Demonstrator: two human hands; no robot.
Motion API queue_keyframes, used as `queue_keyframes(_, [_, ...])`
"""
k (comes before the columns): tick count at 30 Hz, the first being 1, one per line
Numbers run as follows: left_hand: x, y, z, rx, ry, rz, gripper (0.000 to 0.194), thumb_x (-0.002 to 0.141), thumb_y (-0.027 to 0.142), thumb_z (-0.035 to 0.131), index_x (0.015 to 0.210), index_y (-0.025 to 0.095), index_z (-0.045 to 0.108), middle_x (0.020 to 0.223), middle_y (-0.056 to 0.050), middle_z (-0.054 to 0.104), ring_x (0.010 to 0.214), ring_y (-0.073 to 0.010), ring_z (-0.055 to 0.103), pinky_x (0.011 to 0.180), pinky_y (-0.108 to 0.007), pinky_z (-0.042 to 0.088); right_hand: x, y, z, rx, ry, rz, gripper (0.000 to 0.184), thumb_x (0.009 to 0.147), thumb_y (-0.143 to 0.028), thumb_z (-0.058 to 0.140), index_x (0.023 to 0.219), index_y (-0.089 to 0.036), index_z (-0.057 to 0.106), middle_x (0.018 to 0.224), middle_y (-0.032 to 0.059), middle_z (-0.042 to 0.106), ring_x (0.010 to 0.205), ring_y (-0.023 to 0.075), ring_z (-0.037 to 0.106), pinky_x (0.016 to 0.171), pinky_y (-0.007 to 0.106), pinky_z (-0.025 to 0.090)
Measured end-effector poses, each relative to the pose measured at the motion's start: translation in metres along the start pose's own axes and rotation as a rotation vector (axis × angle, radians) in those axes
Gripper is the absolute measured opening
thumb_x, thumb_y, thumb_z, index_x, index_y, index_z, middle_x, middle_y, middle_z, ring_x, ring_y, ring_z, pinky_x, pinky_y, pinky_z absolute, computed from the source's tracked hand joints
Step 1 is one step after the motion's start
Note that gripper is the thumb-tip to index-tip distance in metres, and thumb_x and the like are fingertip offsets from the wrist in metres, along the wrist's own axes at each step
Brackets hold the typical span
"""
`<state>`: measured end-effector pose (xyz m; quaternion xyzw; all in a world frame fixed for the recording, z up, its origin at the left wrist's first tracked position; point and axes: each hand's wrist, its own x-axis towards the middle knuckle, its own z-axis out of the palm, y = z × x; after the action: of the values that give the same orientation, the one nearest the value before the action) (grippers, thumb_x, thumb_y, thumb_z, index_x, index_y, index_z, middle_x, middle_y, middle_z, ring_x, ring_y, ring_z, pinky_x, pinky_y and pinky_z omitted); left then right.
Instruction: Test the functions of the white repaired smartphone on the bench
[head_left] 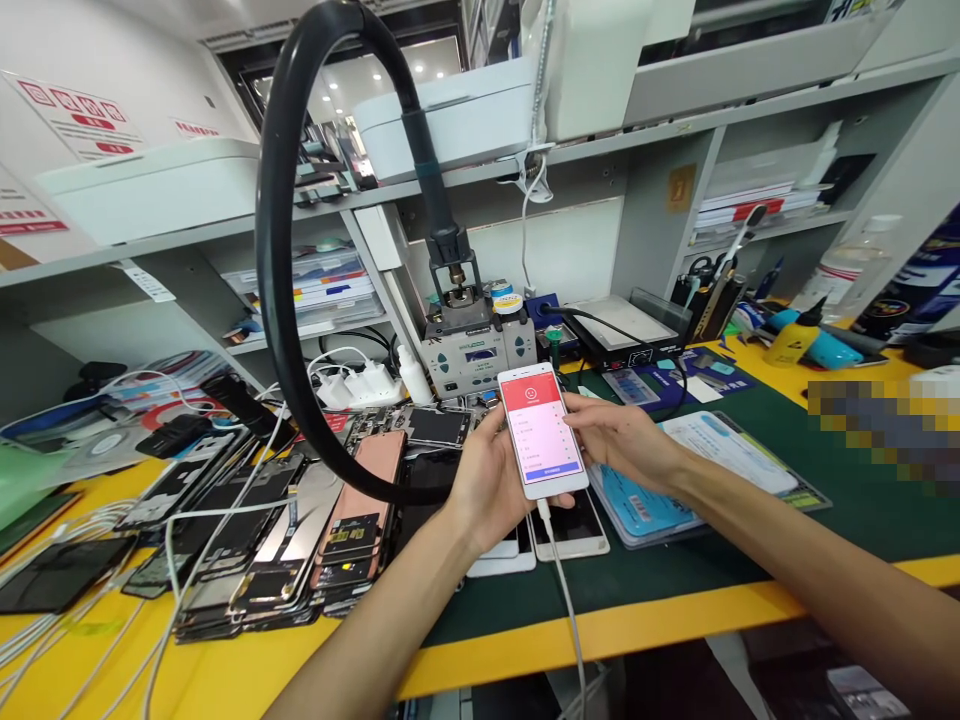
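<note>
A white smartphone [543, 430] is held upright over the front of the bench, its lit screen showing a red band, a list and a blue bar. My left hand [491, 475] is closed around its left side and back. At its right edge is my right hand [626, 435], fingers curled against the side; some fingertips are hidden behind the phone. A white charging cable [559, 570] is plugged into the phone's bottom end and hangs over the bench edge. Below the phone, white phones [589, 535] lie on the green mat [735, 560].
Stacks of phone parts [292, 540] crowd the left. A thick black hose [277, 250] arches down from a soldering station [480, 350]. Blue plastic packets [652, 505] lie at right, with a yellow bottle [793, 338] farther back. Shelves [660, 140] stand behind.
</note>
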<state>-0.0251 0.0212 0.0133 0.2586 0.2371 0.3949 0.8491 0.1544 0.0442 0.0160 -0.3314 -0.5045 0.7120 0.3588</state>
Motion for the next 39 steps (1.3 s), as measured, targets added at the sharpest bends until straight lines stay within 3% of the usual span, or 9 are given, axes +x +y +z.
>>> queue_keyframes(19, [-0.0031,-0.0005,0.0026,-0.021,0.012,0.021,0.061,0.102,0.053,0.03,0.139,0.011,0.053,0.113,-0.021,0.068,0.094,-0.0309,0.069,0.071,-0.04,0.059,-0.0009,-0.002,0.0016,0.005,-0.022,0.005,0.045,0.099,-0.04,0.042,0.135,-0.019,0.057,0.106,0.0117,0.072,0.088,0.0272,0.066,0.068,0.035,0.049])
queue_keyframes(26, [-0.0012,-0.0012,-0.0017,0.0,-0.003,0.027,0.061,0.099,0.056,0.037,0.137,0.011,0.055,0.109,-0.02,0.069,0.091,-0.0303,0.07,0.069,-0.039,0.06,0.0005,0.0007,-0.0022,-0.011,-0.039,0.003,0.047,0.1,-0.045,0.04,0.134,-0.018,0.058,0.109,0.0129,0.071,0.086,0.0269,0.066,0.069,0.036,0.051])
queue_keyframes(39, [0.0008,-0.0014,-0.0025,0.05,-0.019,0.043,0.057,0.099,0.05,0.036,0.133,0.01,0.059,0.11,-0.021,0.069,0.09,-0.0321,0.07,0.062,-0.041,0.061,0.0008,-0.0024,0.0016,-0.019,-0.009,0.028,0.038,0.098,-0.036,0.043,0.124,-0.017,0.062,0.086,0.0082,0.067,0.079,0.0238,0.06,0.067,0.034,0.049])
